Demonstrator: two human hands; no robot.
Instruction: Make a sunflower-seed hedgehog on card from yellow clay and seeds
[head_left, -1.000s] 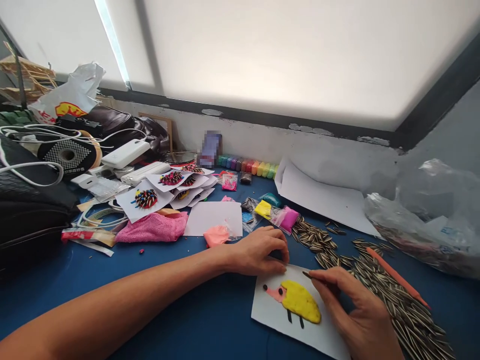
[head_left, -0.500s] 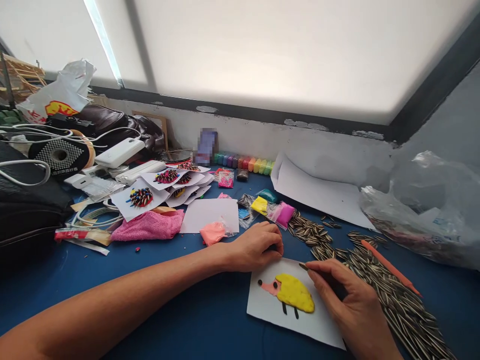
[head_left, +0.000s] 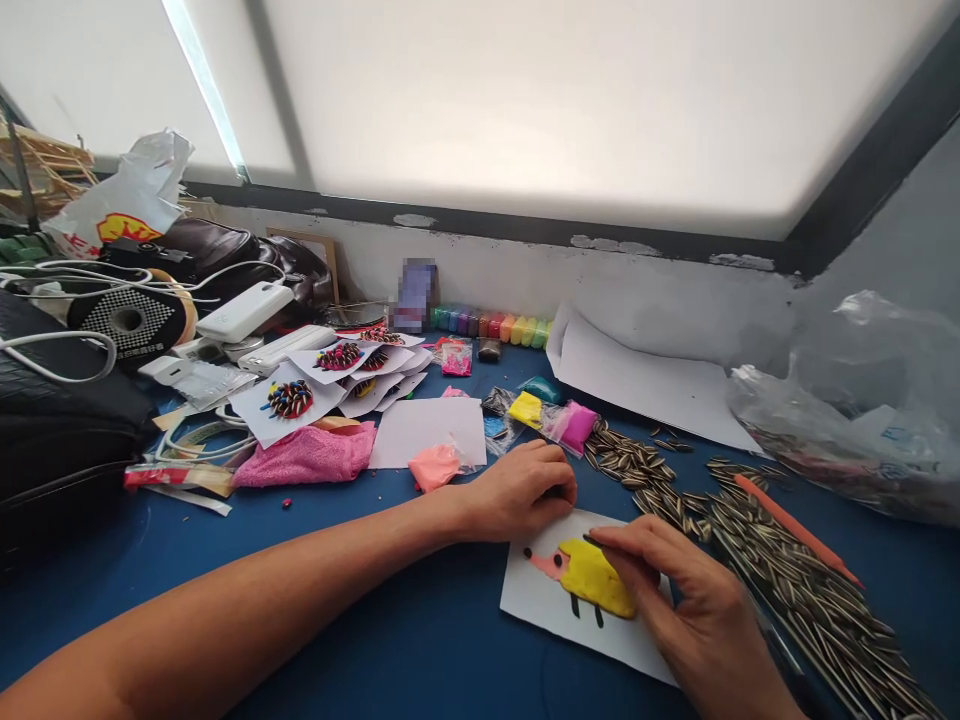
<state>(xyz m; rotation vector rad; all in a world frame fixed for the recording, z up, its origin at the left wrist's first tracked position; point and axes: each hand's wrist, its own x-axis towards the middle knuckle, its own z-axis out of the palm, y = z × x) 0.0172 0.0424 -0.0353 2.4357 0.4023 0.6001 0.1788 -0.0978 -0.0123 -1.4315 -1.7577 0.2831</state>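
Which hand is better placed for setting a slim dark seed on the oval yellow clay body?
Probably the right hand: it pinches the slim dark seed close to the oval yellow clay body. The left hand rests at the white paper card's far edge.

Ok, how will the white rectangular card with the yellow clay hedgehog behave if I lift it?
The white rectangular card looks thin, so it may flex. The raised yellow clay body covers only part of it, so the weight may be uneven. The clay's bumpy surface looks soft, so pressing would likely dent it.
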